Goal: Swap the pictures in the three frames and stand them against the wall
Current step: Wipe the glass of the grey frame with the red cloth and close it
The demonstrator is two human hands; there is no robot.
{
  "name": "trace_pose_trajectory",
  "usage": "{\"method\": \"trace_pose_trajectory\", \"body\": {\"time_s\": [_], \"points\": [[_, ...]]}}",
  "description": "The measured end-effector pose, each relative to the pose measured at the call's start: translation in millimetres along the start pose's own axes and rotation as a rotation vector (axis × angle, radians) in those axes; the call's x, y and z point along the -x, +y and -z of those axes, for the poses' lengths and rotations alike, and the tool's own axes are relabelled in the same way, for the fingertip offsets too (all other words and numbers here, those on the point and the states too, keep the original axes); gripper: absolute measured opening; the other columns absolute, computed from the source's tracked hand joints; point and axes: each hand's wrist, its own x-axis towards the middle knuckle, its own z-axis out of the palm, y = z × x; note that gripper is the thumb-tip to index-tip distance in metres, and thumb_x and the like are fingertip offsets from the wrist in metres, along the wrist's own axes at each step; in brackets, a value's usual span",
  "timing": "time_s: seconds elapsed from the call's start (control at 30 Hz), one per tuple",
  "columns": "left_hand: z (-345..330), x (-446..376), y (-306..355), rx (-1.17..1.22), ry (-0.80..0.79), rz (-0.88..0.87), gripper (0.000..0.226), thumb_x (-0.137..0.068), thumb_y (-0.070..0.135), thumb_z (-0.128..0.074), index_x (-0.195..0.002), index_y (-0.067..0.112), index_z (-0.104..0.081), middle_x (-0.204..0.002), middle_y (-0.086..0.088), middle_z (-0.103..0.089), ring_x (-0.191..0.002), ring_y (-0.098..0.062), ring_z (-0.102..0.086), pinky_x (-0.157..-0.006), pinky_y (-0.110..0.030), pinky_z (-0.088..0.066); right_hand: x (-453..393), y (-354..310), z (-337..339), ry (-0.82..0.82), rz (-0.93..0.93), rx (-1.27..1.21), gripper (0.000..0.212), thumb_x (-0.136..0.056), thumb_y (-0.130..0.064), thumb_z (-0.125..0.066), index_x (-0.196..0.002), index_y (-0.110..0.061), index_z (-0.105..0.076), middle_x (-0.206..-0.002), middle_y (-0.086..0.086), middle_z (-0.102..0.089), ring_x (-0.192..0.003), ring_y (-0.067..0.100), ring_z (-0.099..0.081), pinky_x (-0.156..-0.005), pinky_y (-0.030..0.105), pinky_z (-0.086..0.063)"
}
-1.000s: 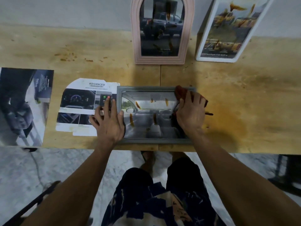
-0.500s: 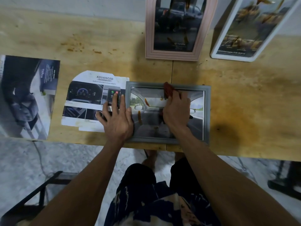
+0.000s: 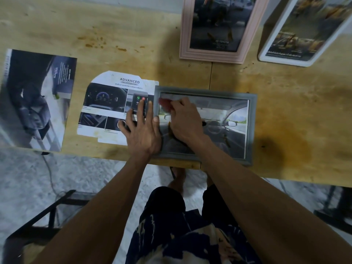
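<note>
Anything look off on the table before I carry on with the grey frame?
Yes. The white rectangular frame at the back right leans askew, tilted sideways, unlike the pink wooden frame beside it. Brownish stains mark the wooden table right of the grey frame.

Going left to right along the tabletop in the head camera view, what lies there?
Dark car picture → cut-out "ADVANCED" leaflet → left hand → right hand holding a red cloth on the grey frame.

You face a stained, pale wooden table point(image 3: 285, 103) set against a grey wall point(image 3: 133, 4); below its near edge lies mottled grey floor point(image 3: 80, 174).
</note>
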Motion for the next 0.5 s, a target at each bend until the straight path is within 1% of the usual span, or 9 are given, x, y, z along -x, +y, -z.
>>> {"method": "trace_pose_trajectory", "body": {"time_s": [0.1,0.2,0.3,0.4,0.5], "points": [[2,1,1,0.013,-0.009,0.009,0.053,-0.105,0.046,-0.012,-0.158,0.037,-0.016,-0.166,0.008,-0.012,-0.149,-0.030,-0.010,-0.115,-0.064,-0.010,14,-3,0,-0.121,0.067,0.040,0.040,-0.095,-0.014,-0.053,-0.135,-0.012,-0.053,-0.127,0.011,-0.048,-0.111,0.030,-0.048,-0.091,0.039,-0.045],[3,0,1,0.022,-0.011,0.019,0.053,-0.105,0.045,-0.012,-0.157,0.039,-0.017,-0.166,0.010,-0.011,-0.149,-0.030,-0.010,-0.115,-0.063,-0.009,32,-6,1,-0.211,0.104,0.087,0.037,-0.092,-0.017,-0.055,-0.128,-0.013,-0.053,-0.127,0.010,-0.046,-0.113,0.030,-0.045,-0.087,0.039,-0.043],[3,-1,0,0.035,-0.026,0.030,0.052,-0.105,0.046,-0.012,-0.157,0.041,-0.016,-0.166,0.012,-0.009,-0.150,-0.029,-0.008,-0.116,-0.063,-0.006,47,-4,0,-0.291,0.112,0.103,0.030,-0.089,-0.016,-0.057,-0.120,-0.016,-0.054,-0.127,0.006,-0.044,-0.117,0.027,-0.043,-0.083,0.038,-0.043],[3,-1,1,0.038,-0.036,0.037,0.052,-0.105,0.048,-0.014,-0.157,0.042,-0.015,-0.166,0.012,-0.008,-0.149,-0.030,-0.008,-0.116,-0.062,-0.005,54,0,0,-0.351,0.137,0.132,0.028,-0.090,-0.018,-0.055,-0.118,-0.017,-0.055,-0.127,0.004,-0.043,-0.120,0.027,-0.040,-0.086,0.042,-0.047],[5,-1,2,0.014,-0.056,0.031,0.052,-0.105,0.048,-0.014,-0.157,0.042,-0.012,-0.167,0.011,-0.006,-0.149,-0.031,-0.007,-0.116,-0.063,-0.005,69,6,2,-0.327,0.143,0.199,0.029,-0.093,-0.033,-0.049,-0.119,-0.022,-0.055,-0.128,0.005,-0.040,-0.122,0.028,-0.033,-0.093,0.048,-0.043]]}}
